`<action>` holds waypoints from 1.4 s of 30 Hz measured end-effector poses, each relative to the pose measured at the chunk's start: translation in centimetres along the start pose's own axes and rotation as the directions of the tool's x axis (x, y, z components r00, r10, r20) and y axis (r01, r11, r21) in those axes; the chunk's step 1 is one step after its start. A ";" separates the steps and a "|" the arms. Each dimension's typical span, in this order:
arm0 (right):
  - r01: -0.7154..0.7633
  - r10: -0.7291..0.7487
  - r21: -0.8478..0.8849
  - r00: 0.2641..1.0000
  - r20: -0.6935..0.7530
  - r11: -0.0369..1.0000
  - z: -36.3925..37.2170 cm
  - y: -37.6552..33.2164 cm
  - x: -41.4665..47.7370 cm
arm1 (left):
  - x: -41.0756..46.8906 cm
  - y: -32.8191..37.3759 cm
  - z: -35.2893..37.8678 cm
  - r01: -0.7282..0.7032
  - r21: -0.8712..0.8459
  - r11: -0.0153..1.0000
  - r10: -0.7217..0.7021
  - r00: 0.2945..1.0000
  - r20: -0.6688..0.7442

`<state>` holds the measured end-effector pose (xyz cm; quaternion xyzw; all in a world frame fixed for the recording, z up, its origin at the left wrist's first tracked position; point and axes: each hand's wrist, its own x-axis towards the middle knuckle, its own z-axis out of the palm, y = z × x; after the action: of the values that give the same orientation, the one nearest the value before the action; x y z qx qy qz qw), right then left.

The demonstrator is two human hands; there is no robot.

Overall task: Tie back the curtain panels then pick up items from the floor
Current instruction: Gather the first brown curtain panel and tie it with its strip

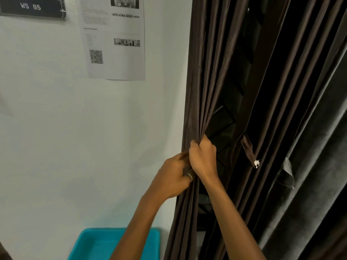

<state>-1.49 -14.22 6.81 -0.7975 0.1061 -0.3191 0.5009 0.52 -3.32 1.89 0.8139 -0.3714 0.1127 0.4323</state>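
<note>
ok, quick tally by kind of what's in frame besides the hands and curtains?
Printed sheet with QR code on the wall: 1
Black "WS 05" sign: 1
Turquoise plastic bin: 1
Loose brown tieback strap: 1
Total: 4

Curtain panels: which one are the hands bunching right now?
The brown curtain panel next to the white wall. Both the left hand and the right hand clutch its gathered folds; the grey panel on the right hangs untouched.
</note>
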 end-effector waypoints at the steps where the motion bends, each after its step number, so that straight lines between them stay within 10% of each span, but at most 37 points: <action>1: -0.005 0.004 0.021 1.000 0.023 1.000 -0.3 0.2 0.0 | 0.0 -0.4 -0.6 -0.021 -0.050 0.999 0.019 0.999 -0.032; 6: -0.019 -0.009 0.192 0.990 0.142 0.981 -1.9 0.9 0.1 | 2.7 -0.9 -3.5 0.200 -0.250 0.947 -0.266 0.926 -0.269; 18: -0.306 0.144 0.540 0.936 0.322 0.784 -6.9 3.3 1.8 | 7.8 1.1 -5.3 0.239 -0.481 0.844 -0.209 0.971 0.116; 22: -0.191 0.093 0.424 0.966 0.241 0.885 -7.1 2.7 1.6 | 8.5 1.3 -4.1 0.239 -0.453 0.859 -0.260 0.965 0.017; 28: 0.169 -0.216 -0.289 0.967 -0.137 0.942 -3.7 1.2 -1.7 | 8.0 2.6 -1.7 0.134 -0.360 0.923 -0.200 0.968 -0.150; 35: 0.194 -0.181 -0.450 0.981 0.071 0.872 0.4 1.1 -3.3 | 6.3 4.4 -0.8 0.292 -0.596 0.748 -0.331 0.942 0.045; 42: 0.333 -0.290 -0.152 0.924 0.250 0.931 -0.7 2.7 -2.8 | 6.1 3.7 -1.5 0.160 -0.417 0.895 -0.235 0.963 -0.135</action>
<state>-3.65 -14.63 3.55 -0.8793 -0.0492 -0.2916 0.3734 2.42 -6.51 8.22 0.7273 -0.2606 0.0631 0.6318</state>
